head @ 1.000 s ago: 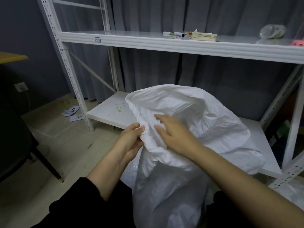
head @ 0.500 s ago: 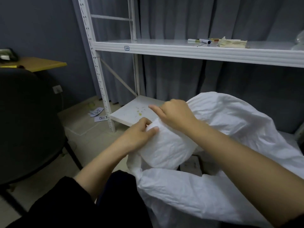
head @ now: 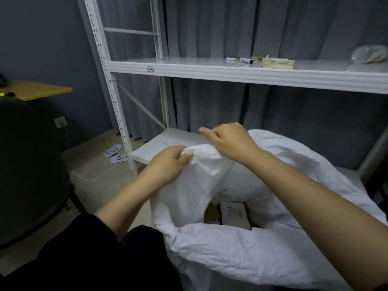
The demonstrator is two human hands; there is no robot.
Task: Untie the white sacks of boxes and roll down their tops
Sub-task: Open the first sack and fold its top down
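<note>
sack (head: 262, 259) rim lower, between fingers (head: 186, 153)

Our left hand (head: 168, 164) and right hand (head: 228, 141) side by side, fingers curled, both pinching fabric.

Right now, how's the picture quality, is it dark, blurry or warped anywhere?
Head view: dim, flat light, no glare; the chair is nearly black. Wide-angle warp bows the shelf edge. The right hand fingertips are slightly motion-blurred; the left hand and sack are fairly sharp.
</note>
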